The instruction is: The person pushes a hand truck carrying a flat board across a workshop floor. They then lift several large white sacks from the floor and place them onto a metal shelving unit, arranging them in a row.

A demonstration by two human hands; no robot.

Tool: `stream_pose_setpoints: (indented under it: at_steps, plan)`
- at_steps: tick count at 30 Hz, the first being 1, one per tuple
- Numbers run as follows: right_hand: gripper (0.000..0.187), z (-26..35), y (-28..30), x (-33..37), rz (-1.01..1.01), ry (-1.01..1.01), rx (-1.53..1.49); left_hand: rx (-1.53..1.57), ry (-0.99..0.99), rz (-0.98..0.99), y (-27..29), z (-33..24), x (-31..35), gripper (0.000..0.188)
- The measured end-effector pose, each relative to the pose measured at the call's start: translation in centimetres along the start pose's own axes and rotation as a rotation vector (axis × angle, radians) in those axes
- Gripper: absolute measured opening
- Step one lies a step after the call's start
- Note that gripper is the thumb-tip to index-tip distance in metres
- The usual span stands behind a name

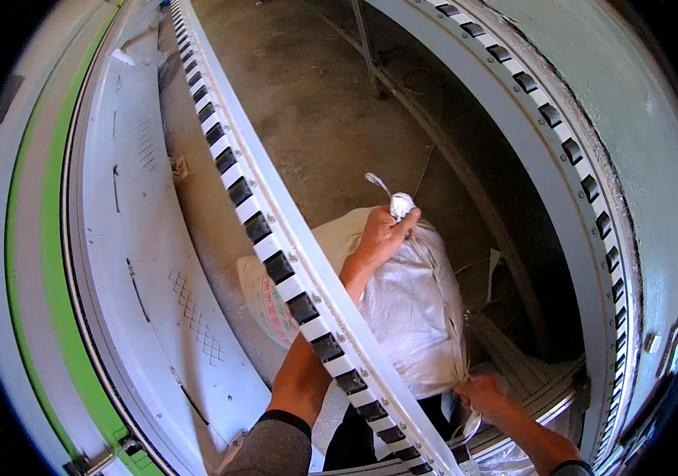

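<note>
A large white woven sack point(414, 313) lies beneath the slanting roller rail, partly hidden by it. Coloured printing shows on the part at the rail's left. My left hand point(385, 236) is closed around the sack's far gathered corner. A bunched white tip point(402, 206) with a loose tie sticks out above the fist. My left forearm passes under the rail. At the sack's near right corner, my right hand point(486, 399) is closed on the bunched fabric, with a white strip point(472, 424) hanging beside it.
The white rail point(253, 208) with black rollers crosses diagonally over the sack. Another curved roller rail point(549, 115) runs along the right. A metal brace point(450, 151) stands over the brown floor point(291, 87). White and green machine panels point(45, 278) line the left. Clear plastic point(509, 462) lies near the bottom right.
</note>
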State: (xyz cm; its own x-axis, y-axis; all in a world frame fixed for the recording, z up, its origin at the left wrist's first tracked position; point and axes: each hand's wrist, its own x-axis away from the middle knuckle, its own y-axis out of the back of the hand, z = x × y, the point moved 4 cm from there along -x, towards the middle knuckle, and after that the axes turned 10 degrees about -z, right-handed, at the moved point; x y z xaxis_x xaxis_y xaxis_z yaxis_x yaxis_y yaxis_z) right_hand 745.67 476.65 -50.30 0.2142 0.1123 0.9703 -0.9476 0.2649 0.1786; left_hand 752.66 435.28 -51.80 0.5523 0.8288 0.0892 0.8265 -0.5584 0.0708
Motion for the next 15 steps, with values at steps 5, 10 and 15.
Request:
stream_pose_setpoints:
  at_steps: [5, 10, 15]
  plan:
    - [0.020, 1.0, 2.1, 9.8, 0.062, -0.084, 0.223, 0.053, 0.009, 0.133, -4.3, -2.8, -0.5, 0.029]
    - [0.006, 5.7, 8.3, 16.3, -0.066, 0.499, 0.714, 0.145, -0.069, 0.273, -3.3, -6.8, -1.8, 0.009]
    - [0.015, 6.4, 12.8, 17.6, -0.400, 0.046, 0.272, -0.040, -0.242, 0.073, 4.8, -5.8, -2.0, 0.016]
